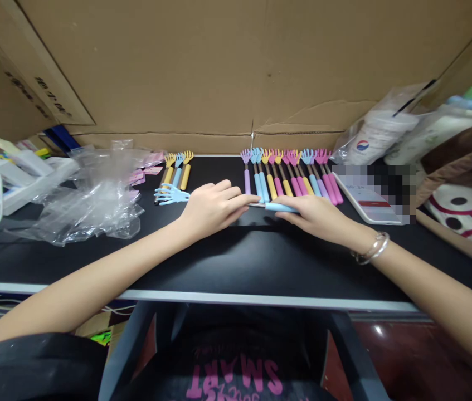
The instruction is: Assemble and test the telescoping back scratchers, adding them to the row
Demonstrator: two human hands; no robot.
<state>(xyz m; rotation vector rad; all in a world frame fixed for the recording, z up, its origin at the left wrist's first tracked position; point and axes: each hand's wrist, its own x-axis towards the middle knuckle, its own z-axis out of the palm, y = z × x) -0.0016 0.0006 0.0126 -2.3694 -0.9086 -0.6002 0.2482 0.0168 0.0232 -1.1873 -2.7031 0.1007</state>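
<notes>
A blue back scratcher (pixel 281 207) lies crosswise between my two hands above the black table. My left hand (pixel 215 209) is closed around its claw end, and the blue claw pokes out to the left of the knuckles. A short bit of metal rod shows between the hands. On the right, my right hand (pixel 315 216) grips the blue handle. Just beyond it, a row of back scratchers (pixel 276 178) in purple, blue, yellow and pink lies side by side, claws pointing away. A smaller group of yellow and blue back scratchers (pixel 177 174) lies past my left hand.
Crumpled clear plastic bags (pixel 93 195) and small pink packets (pixel 147 167) lie on the left, beside a white power strip (pixel 30 178). A phone (pixel 365 195), a lidded cup (pixel 386 133) and a bottle (pixel 436 133) are at the right. Cardboard (pixel 202 72) walls the back.
</notes>
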